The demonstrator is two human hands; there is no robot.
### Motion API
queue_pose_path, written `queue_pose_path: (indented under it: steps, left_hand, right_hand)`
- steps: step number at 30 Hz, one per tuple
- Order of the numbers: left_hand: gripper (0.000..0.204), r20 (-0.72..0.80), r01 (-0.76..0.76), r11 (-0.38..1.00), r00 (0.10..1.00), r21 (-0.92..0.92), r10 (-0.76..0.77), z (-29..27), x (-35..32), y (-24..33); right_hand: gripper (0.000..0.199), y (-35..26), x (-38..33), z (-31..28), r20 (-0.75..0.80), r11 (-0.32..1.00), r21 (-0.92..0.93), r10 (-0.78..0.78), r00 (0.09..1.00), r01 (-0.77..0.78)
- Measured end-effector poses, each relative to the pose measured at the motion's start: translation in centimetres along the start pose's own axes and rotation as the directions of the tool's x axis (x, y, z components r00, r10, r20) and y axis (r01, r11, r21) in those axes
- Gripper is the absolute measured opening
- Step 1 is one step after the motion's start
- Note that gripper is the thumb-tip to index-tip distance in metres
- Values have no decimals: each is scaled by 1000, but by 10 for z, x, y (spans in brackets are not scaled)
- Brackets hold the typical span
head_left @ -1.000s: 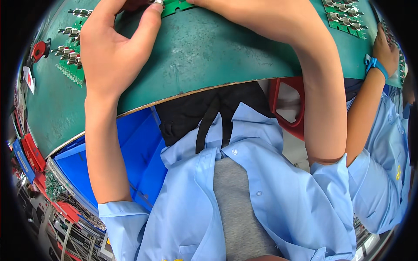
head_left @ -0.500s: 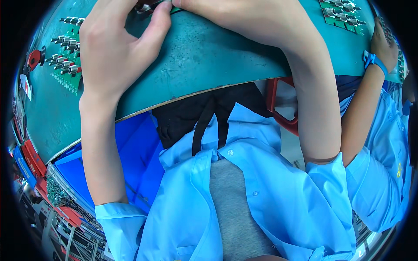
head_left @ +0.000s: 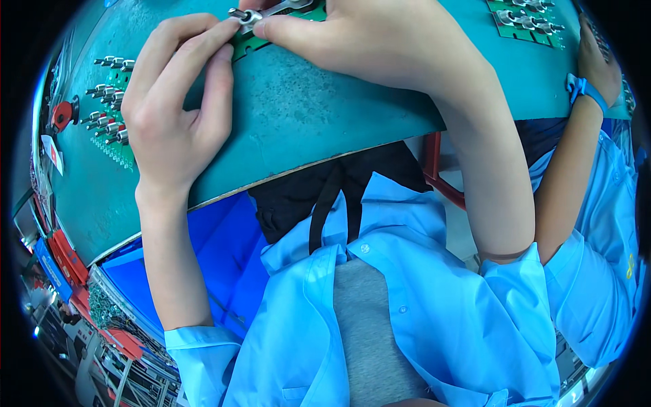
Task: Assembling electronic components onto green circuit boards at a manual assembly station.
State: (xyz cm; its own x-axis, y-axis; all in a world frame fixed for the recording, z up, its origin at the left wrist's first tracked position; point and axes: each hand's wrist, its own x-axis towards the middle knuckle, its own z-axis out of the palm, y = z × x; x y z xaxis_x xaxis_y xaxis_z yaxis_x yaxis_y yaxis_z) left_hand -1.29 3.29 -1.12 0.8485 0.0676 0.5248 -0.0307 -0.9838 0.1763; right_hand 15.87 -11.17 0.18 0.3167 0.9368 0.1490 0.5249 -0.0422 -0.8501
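Observation:
A green circuit board (head_left: 255, 45) lies on the teal table at the top, partly under my hands. On its near left corner sits a metal threaded connector (head_left: 247, 18). The end of a silver wrench (head_left: 281, 7) meets that connector. My right hand (head_left: 339, 41) is closed on the wrench, its thumb tip pressed beside the connector; its other fingers are cut off by the upper edge. My left hand (head_left: 180, 95) has bent fingers, the index tip touching the connector's left side and the thumb at the board's corner.
Left of my left hand lies another green board (head_left: 112, 102) with rows of metal connectors, beside a red and black round object (head_left: 64, 115). A similar board (head_left: 525, 24) is at the upper right. A co-worker's hand (head_left: 598, 71) rests near the right table edge. Below is a blue bin (head_left: 224, 251).
My left hand's fingers have moved up and its thumb has drawn in. The connector and wrench now show between my hands. The whole view has shifted slightly.

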Motion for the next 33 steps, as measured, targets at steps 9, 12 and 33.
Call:
queue_pose_path:
  steps: [9, 12, 33]
  left_hand:
    - [21, -32, -5, 989, 999, -146, 0, 0, 0, -3]
    - [20, -33, 0, 992, 999, -127, -5, 0, -5, -6]
    - [14, -160, -64, 996, 986, -63, 53, 8, 11, 7]
  right_hand:
    - [9, -8, -2, -7, 50, 997, -43, 62, 997, -60]
    - [9, -2, 1, -2, 37, 999, -37, -4, 999, 6]
    - [9, 14, 6, -1, -22, 965, -72, -254, 967, 252]
